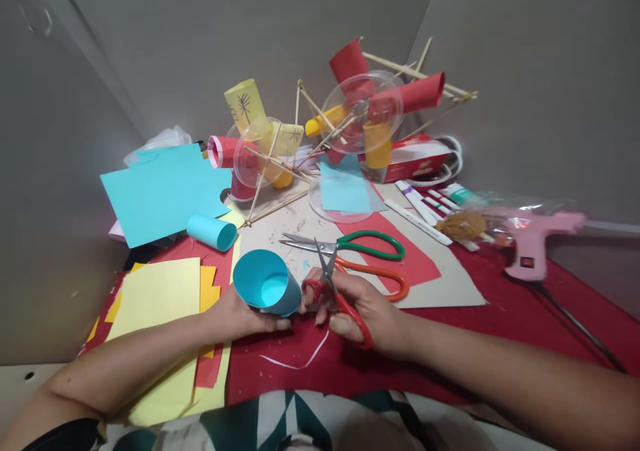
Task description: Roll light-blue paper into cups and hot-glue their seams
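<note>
My left hand (250,319) is wrapped round the lower part of a blue paper tube (296,291), its wide mouth tilted up toward me. Small red-handled scissors (353,319) are in my right hand (373,307), with the blades spread and pointing up, close beside the tube. Just beyond them lies a larger pair of scissors (373,243) with one green and one orange handle. A second, smaller blue paper tube (209,231) rests on its side to the left. On the red cloth below my hands is a thin white strip (295,365).
Stick frames hold clear plastic discs (361,111) with red and yellow paper tubes at the back. Blue sheets (165,194) and yellow paper (160,297) lie left. A pink glue gun (530,244) with a cord, bundled rubber bands (463,225) and test-strip-like white sticks (417,221) lie right.
</note>
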`<state>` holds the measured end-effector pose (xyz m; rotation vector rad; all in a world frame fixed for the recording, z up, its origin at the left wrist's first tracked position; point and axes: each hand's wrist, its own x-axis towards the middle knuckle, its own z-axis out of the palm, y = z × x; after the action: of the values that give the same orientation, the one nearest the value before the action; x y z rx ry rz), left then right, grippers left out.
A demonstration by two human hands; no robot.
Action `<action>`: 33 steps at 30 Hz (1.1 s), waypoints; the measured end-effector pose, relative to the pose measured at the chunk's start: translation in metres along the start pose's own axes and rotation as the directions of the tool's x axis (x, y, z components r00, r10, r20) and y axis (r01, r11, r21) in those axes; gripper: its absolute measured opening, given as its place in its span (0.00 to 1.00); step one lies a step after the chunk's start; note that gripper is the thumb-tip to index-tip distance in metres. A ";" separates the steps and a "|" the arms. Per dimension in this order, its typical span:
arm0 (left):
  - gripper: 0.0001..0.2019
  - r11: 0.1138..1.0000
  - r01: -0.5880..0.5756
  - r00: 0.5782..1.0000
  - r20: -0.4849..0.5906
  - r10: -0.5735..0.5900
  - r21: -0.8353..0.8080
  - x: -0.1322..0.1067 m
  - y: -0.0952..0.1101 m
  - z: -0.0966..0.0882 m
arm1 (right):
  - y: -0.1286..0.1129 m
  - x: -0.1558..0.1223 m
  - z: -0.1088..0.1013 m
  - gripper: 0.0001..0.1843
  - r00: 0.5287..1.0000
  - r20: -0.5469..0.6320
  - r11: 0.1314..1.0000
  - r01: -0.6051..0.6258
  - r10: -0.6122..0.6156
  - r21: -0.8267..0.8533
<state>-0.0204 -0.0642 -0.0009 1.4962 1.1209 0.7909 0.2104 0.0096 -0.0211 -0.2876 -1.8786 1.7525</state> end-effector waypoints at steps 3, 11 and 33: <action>0.19 0.999 -0.005 0.997 -0.079 0.008 0.043 0.001 0.000 -0.001 | -0.001 0.004 -0.006 0.28 0.995 -0.012 0.993 0.099 -0.100 -0.066; 0.29 0.992 0.041 0.928 -0.364 -0.081 -0.115 0.005 -0.003 -0.008 | 0.006 0.001 -0.020 0.32 0.995 -0.076 0.995 0.056 -0.063 -0.084; 0.30 0.979 0.088 0.927 -0.344 -0.148 -0.185 -0.002 0.002 0.001 | 0.001 -0.002 -0.007 0.21 0.994 -0.041 0.992 0.098 -0.102 -0.075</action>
<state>-0.0193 -0.0663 0.0012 1.1596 1.3624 1.0731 0.2158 0.0150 -0.0225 -0.2531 -1.8948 1.6014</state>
